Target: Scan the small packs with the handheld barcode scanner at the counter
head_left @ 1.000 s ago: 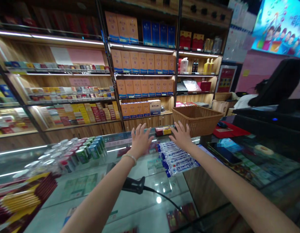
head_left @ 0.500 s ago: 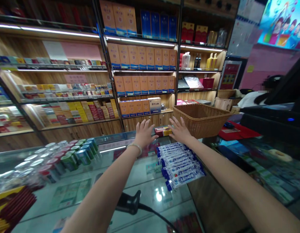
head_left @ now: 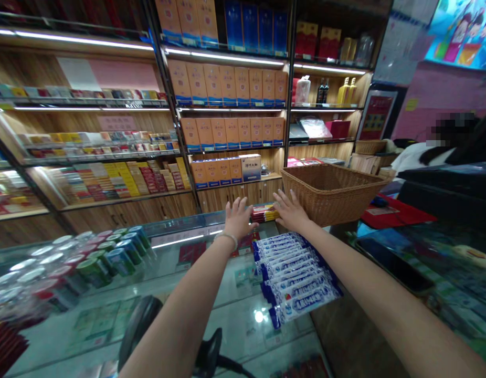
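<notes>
My left hand (head_left: 239,219) reaches across the glass counter (head_left: 223,283) with its fingers spread. Opposite it, my right hand (head_left: 293,212) is also open, fingers apart, in front of the wicker basket (head_left: 333,202). Between the two hands lies a small stack of red and yellow packets (head_left: 263,213); both hands are at its sides, and whether they press on it I cannot tell. Nearer to me, several white and blue wrapped packets (head_left: 298,278) lie overlapping in a row, partly beneath my right forearm. A black handheld scanner (head_left: 205,354) with a cable is partly hidden by my left forearm.
Rows of cans (head_left: 70,262) stand on the counter's left, with dark red packets (head_left: 7,344) at the near left corner. A phone (head_left: 394,265) and a red mat (head_left: 400,214) lie at right. Stocked shelves (head_left: 231,110) line the back. A person (head_left: 420,157) sits behind a monitor.
My left hand has shifted slightly right, closer to the red and yellow stack. My right hand stays nearly in place. The camera view has moved a little, showing more of the scanner.
</notes>
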The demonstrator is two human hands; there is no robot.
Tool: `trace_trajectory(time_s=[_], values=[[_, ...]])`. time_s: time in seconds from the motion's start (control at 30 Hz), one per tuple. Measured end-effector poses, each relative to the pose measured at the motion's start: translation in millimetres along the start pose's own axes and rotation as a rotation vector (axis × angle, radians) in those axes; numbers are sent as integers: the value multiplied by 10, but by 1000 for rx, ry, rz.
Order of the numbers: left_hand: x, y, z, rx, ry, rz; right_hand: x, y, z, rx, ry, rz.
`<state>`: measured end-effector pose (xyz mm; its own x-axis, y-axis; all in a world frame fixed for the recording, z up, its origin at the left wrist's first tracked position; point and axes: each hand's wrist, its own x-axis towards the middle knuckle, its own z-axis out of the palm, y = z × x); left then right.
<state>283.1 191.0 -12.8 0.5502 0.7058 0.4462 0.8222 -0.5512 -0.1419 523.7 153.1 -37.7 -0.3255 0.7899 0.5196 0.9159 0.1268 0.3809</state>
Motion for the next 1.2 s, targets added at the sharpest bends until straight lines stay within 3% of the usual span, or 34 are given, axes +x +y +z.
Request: trace_trajectory(time_s=[0.47, 0.83, 1.2], values=[[185, -35, 150, -1, -31, -13, 64, 99, 172, -25, -4, -40], [105, -47, -12, -13, -48, 53, -53, 72, 124, 14, 96, -74], [205, -105, -6, -28, -222, 35, -76, 91, 92, 24, 87, -60]])
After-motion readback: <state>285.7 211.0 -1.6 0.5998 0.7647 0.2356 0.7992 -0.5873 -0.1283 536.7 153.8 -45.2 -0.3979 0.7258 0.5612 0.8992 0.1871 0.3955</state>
